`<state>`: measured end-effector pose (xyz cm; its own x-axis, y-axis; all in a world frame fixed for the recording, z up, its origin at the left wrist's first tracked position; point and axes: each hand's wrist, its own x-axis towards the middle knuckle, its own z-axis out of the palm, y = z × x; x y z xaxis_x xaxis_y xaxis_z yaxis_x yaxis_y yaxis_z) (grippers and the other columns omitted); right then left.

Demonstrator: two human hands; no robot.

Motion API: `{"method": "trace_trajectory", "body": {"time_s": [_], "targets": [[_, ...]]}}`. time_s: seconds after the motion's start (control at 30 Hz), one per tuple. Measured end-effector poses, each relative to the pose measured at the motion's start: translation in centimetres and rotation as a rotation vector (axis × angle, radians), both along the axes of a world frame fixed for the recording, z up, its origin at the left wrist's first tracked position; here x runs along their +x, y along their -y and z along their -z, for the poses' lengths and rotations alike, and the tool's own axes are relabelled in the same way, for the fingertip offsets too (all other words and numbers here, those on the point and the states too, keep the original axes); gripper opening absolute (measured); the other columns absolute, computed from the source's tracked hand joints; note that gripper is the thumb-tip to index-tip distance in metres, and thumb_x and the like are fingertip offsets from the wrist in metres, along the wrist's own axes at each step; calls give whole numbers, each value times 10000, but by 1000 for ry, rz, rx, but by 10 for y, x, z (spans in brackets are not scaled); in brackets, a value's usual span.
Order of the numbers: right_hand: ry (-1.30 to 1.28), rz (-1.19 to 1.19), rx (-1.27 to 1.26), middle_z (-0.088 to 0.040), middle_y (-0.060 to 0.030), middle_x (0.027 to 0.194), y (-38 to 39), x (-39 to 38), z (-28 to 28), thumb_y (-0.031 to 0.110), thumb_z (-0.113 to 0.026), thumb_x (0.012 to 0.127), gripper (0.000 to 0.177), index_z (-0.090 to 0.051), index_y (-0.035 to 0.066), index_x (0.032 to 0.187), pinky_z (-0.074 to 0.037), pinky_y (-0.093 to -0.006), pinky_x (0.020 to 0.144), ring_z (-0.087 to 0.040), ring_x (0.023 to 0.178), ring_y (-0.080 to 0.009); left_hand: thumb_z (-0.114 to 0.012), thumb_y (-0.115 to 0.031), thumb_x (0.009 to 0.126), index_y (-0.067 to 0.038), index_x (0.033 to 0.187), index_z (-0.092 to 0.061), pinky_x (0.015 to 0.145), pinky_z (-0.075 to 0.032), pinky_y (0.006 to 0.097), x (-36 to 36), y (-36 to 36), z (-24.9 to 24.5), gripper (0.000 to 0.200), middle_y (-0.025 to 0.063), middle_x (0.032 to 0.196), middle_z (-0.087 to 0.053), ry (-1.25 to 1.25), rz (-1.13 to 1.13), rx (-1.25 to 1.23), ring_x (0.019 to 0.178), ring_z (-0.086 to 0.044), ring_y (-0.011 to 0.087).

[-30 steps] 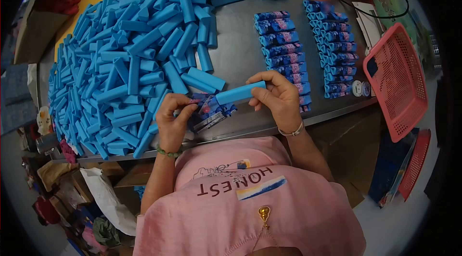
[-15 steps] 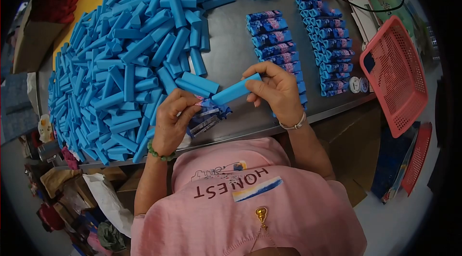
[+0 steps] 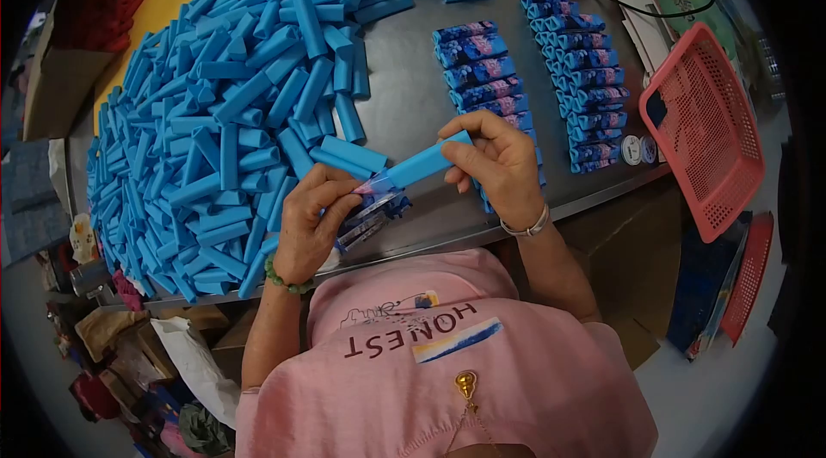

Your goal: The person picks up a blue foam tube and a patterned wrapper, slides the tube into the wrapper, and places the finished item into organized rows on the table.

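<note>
Grey worktable (image 3: 404,105), pale floor (image 3: 710,406) (cluttered at left), cardboard box (image 3: 52,88) far-left

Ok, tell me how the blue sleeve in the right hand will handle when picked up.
Probably light: the right hand pinches the long blue paper-like sleeve by one end. Likely fairly stiff: it runs straight from that grip to the left hand, no sag. Perhaps not apt to roll: the like sleeves heaped on the grey table lie at all angles.
</note>
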<state>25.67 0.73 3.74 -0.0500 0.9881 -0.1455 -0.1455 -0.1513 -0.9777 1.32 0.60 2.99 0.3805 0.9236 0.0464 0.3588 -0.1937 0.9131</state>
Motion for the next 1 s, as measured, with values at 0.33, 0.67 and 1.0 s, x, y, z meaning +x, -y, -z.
{"method": "trace_trajectory", "body": {"time_s": [0.33, 0.67, 1.0], "targets": [[147, -30, 74, -629, -107, 863, 3, -25, 10, 72, -618, 878, 178, -607, -16, 1032, -475, -193, 475, -645, 617, -106, -711, -4, 785, 9, 991, -684, 712, -462, 245, 19, 4, 14, 208, 36, 942, -605, 400, -160, -391, 816, -569, 122], [-367, -120, -278, -651, -131, 912, 6, -19, 14, 71, -486, 955, 215, -561, -47, 1119, -567, -251, 558, -694, 742, -200, -700, 25, 769, 1, 971, -653, 820, -442, 252, 32, 8, 15, 208, 51, 996, -580, 499, -197, -295, 901, -556, 129], [-271, -9, -221, -639, -109, 912, 10, -23, 12, 24, -550, 905, 200, -578, -47, 1089, -543, -214, 571, -676, 739, -161, -707, 39, 756, -9, 962, -658, 844, -423, 256, 39, 7, 15, 216, 57, 990, -572, 495, -202, -265, 933, -537, 134]]}}
